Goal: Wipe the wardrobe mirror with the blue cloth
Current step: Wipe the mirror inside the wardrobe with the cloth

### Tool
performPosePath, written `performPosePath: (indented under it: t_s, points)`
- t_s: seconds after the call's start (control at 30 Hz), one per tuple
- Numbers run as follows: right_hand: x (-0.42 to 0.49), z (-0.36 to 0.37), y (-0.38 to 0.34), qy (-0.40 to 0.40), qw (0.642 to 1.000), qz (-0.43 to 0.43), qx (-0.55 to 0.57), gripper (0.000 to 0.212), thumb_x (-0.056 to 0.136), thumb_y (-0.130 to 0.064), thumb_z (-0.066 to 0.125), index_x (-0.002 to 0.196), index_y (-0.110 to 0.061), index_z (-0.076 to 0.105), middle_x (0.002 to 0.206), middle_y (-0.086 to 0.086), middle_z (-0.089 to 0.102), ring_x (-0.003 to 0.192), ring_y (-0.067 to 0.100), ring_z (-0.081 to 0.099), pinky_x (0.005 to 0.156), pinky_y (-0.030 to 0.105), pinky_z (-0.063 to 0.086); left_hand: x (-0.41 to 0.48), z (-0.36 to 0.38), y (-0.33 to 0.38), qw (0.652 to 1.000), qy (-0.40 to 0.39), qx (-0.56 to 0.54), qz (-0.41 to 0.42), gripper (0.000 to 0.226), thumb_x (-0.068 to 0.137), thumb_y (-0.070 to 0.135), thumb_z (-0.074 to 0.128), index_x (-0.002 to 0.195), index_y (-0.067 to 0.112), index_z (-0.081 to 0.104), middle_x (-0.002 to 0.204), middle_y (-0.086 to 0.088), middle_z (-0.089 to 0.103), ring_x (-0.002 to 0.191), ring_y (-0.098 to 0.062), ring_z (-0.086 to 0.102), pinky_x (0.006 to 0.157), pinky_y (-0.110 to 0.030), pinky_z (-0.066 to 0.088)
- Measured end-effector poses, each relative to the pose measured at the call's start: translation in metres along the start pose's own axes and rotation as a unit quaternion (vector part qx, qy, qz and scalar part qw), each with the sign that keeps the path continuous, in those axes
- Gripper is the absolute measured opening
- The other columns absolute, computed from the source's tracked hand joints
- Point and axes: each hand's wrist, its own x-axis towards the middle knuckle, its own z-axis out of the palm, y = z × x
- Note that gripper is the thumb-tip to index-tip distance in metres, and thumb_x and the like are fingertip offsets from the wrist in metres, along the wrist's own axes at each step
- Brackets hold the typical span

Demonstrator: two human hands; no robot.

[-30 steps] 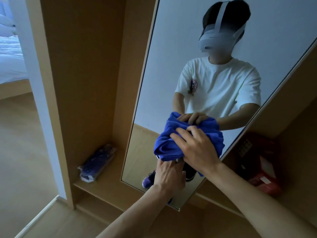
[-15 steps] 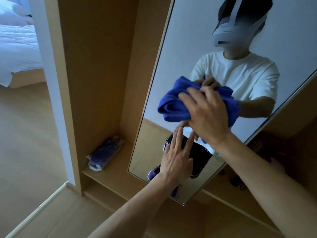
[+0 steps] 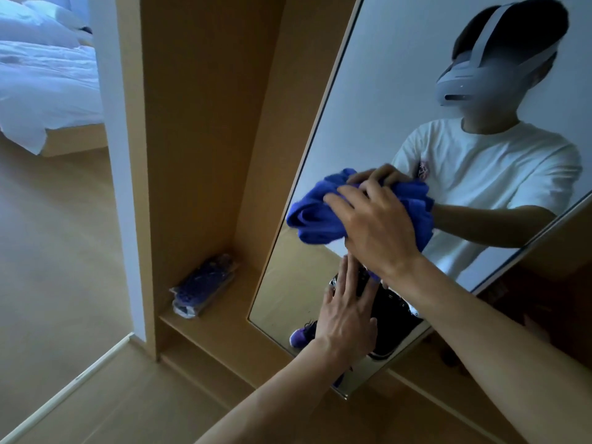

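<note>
The blue cloth (image 3: 315, 219) is bunched into a wad and pressed against the glass of the wardrobe mirror (image 3: 368, 107), about halfway up the visible pane and close to the mirror's left edge. The right hand (image 3: 378, 225) lies over the cloth, fingers spread and curled across the top of the wad with the thumb tucked below it, gripping the cloth and holding it to the mirror. A loose fold sticks out left of the fingers.

Lower on the mirror, just under the cloth, the left hand (image 3: 346, 315) rests flat on the glass, fingers straight and together, holding nothing.

The mirror reflects a person in a white T-shirt and a head-worn device, along with both hands and the cloth.

Left of the mirror is an open wooden compartment; on its shelf (image 3: 205, 328), near the mirror's bottom left corner, lies a plastic-wrapped dark blue package (image 3: 205, 285). Far left of the mirror, a bed with white bedding (image 3: 41, 75) stands on a pale wood floor (image 3: 57, 251).
</note>
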Motion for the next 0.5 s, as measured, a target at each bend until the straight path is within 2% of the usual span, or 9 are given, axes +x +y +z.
performPosePath:
  t_s: [0.07, 0.17, 0.27, 0.3, 0.37, 0.43, 0.5]
  points:
    - [0.019, -0.010, 0.005, 0.039, 0.999, 0.017, 0.003, 0.047, 0.085, -0.003, 0.038, 0.125, -0.016, 0.060, 0.117, 0.007, 0.067, 0.099, 0.034, 0.054, 0.087, 0.043, 0.045, 0.000, 0.000, 0.002, 1.000, 0.009, 0.000, -0.001, 0.095, 0.095, 0.029, 0.055, 0.159, 0.033, -0.015, 0.158, -0.009, -0.045, 0.150, -0.028, -0.036, 0.125, -0.049, 0.014]
    - [0.037, -0.014, 0.007, 0.081, 0.996, 0.035, 0.015, 0.045, 0.085, -0.002, 0.041, 0.124, -0.015, 0.060, 0.115, 0.007, 0.068, 0.096, 0.033, 0.054, 0.087, 0.043, 0.046, 0.001, 0.000, 0.006, 1.000, 0.002, 0.016, -0.016, 0.101, 0.094, 0.027, 0.055, 0.155, 0.036, -0.025, 0.156, -0.009, -0.048, 0.149, -0.029, -0.036, 0.124, -0.053, 0.015]
    - [0.036, -0.005, -0.004, 0.078, 0.996, 0.026, -0.018, 0.045, 0.087, 0.000, 0.026, 0.115, -0.016, 0.058, 0.104, 0.007, 0.065, 0.092, 0.033, 0.053, 0.084, 0.043, 0.043, 0.003, 0.002, 0.008, 0.999, -0.011, 0.036, -0.034, 0.096, 0.095, 0.026, 0.055, 0.157, 0.030, -0.017, 0.161, -0.013, -0.039, 0.151, -0.031, -0.032, 0.124, -0.054, 0.012]
    - [0.031, 0.001, -0.011, 0.067, 0.997, 0.011, -0.035, 0.047, 0.087, 0.000, 0.020, 0.111, -0.016, 0.058, 0.100, 0.008, 0.063, 0.089, 0.033, 0.053, 0.082, 0.043, 0.042, 0.004, 0.002, 0.008, 0.998, -0.018, 0.044, -0.035, 0.089, 0.096, 0.027, 0.054, 0.160, 0.026, -0.009, 0.165, -0.015, -0.030, 0.152, -0.032, -0.028, 0.124, -0.054, 0.010]
    - [0.012, 0.017, -0.028, 0.015, 0.998, -0.029, -0.057, 0.040, 0.087, -0.001, 0.025, 0.105, -0.018, 0.057, 0.096, 0.008, 0.061, 0.088, 0.032, 0.054, 0.077, 0.043, 0.044, 0.005, 0.002, 0.006, 0.997, -0.036, 0.068, -0.029, 0.076, 0.098, 0.030, 0.051, 0.162, 0.021, 0.009, 0.170, -0.015, -0.008, 0.156, -0.033, -0.014, 0.125, -0.053, 0.006]
    - [-0.011, 0.032, -0.044, -0.045, 0.995, -0.065, -0.060, 0.029, 0.088, -0.005, 0.038, 0.102, -0.020, 0.058, 0.094, 0.005, 0.061, 0.087, 0.030, 0.056, 0.075, 0.041, 0.047, 0.005, 0.002, 0.002, 0.996, -0.050, 0.078, -0.019, 0.071, 0.102, 0.031, 0.045, 0.163, 0.024, 0.010, 0.171, -0.011, 0.004, 0.157, -0.033, -0.006, 0.126, -0.052, -0.003]
    - [-0.019, 0.037, -0.050, -0.085, 0.992, -0.068, -0.058, 0.025, 0.088, -0.007, 0.044, 0.102, -0.021, 0.060, 0.095, 0.004, 0.064, 0.088, 0.029, 0.058, 0.076, 0.040, 0.049, 0.005, 0.001, -0.004, 0.996, -0.060, 0.069, -0.013, 0.069, 0.104, 0.033, 0.042, 0.164, 0.026, 0.008, 0.171, -0.009, 0.008, 0.158, -0.032, -0.004, 0.126, -0.052, -0.008]
